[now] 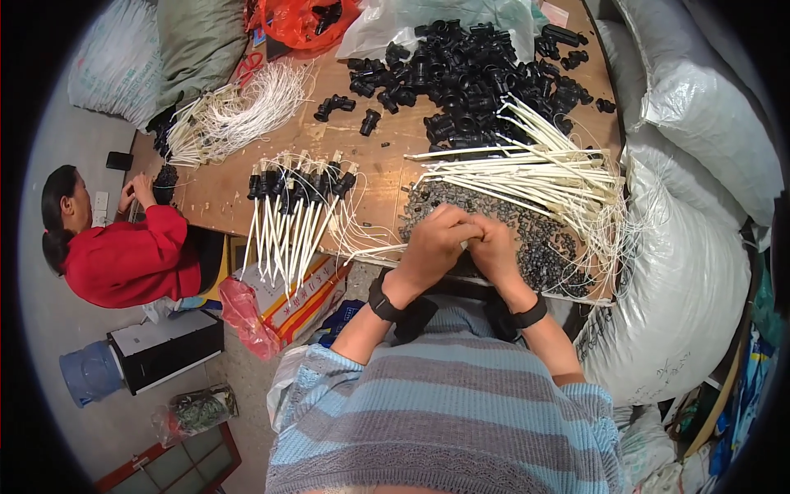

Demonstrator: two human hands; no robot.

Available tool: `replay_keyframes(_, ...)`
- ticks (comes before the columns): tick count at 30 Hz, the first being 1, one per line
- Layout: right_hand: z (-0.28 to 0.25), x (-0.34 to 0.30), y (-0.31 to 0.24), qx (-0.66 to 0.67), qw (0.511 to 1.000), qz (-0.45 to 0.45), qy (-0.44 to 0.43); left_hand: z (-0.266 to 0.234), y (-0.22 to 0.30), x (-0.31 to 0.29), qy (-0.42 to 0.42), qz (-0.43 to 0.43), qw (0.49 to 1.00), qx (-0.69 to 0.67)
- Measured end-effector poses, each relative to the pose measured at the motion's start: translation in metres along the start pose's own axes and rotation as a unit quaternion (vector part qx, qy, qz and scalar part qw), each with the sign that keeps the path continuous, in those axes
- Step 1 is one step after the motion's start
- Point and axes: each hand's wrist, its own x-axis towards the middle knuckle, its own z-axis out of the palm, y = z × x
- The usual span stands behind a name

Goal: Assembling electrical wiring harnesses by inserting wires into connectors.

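My left hand (438, 240) and my right hand (492, 249) meet over the table's near edge, fingers closed and fingertips touching. A white sleeved wire (377, 250) runs from the left into my left hand. What sits between the fingertips is mostly hidden; only a pale bit shows. Beneath and around the hands spreads a layer of small dark parts (547, 251). To the right lies a loose bundle of white sleeved wires (527, 171). On the left, a row of white wires with black sockets (300, 193) overhangs the table edge.
Black plastic sockets (469, 78) are heaped at the back, by a clear bag (370, 33) and a red bag (300, 20). White wires (247, 115) lie at the back left. A person in red (132, 255) works at the left. Large white sacks (675, 280) crowd the right.
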Motion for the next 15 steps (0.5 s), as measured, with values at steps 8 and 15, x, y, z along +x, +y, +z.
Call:
replay_keyframes(8, -0.004, -0.002, -0.021, -0.169, 0.977, -0.087, 0.096, 0.008, -0.004, -0.008, 0.118, -0.256, 0.942, -0.182)
replay_keyframes(15, -0.002, -0.007, -0.026, -0.204, 0.963, -0.155, 0.080, 0.007, -0.014, -0.012, 0.117, -0.263, 0.945, -0.157)
